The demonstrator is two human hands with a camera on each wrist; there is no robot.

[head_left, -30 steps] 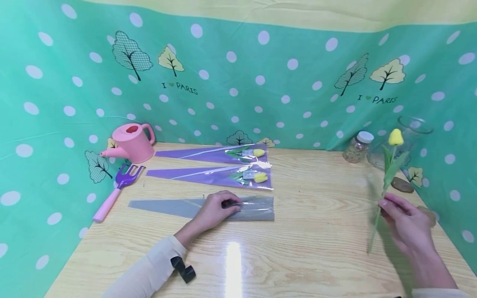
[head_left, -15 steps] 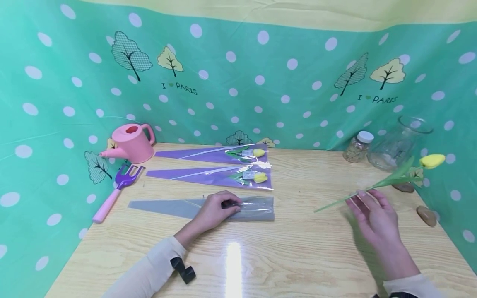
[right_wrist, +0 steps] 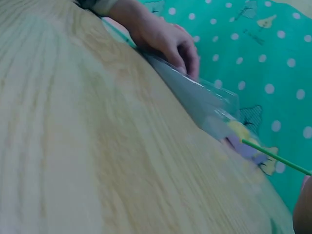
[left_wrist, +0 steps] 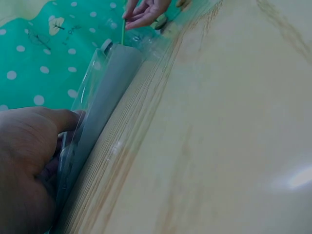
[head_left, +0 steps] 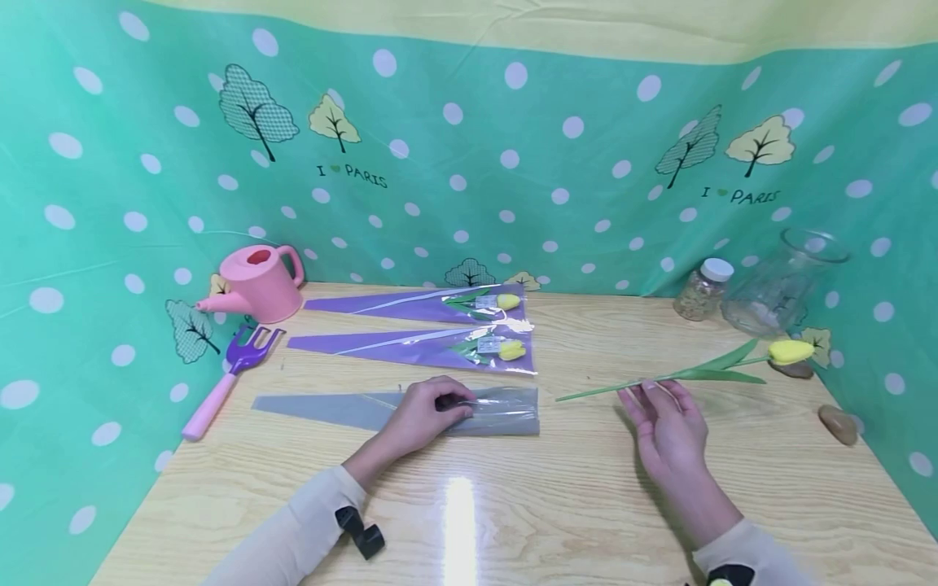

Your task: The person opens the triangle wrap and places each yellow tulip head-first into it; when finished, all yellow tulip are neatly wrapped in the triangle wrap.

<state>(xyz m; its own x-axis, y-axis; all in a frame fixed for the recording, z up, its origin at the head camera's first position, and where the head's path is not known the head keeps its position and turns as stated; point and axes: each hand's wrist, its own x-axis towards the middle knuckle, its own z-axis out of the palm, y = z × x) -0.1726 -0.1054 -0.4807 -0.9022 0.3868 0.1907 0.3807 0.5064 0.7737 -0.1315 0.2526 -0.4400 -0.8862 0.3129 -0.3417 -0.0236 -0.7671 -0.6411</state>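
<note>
A grey flower sleeve (head_left: 322,407) with a clear front lies on the table, its wide end facing right. My left hand (head_left: 425,417) pinches the clear film near that end; in the left wrist view the film (left_wrist: 80,102) stands lifted off the grey back. Between thumb and fingers my right hand (head_left: 672,435) holds a yellow tulip (head_left: 790,352) by its green stem. The tulip lies nearly level above the table, bloom to the right, with its stem's tip a short way right of the sleeve's wide end. Part of the sleeve is hidden under the left hand.
Two purple sleeves (head_left: 381,340), each with a yellow tulip inside, lie behind the grey one. A pink watering can (head_left: 262,285) and a hand fork (head_left: 229,378) are at left. A lidded jar (head_left: 702,291), a glass vase (head_left: 769,285) and a stone (head_left: 838,425) stand or lie at right.
My right hand has moved left with the tulip, which has tipped from upright to nearly level, its stem now pointing at the grey sleeve. The left hand has stayed in place.
</note>
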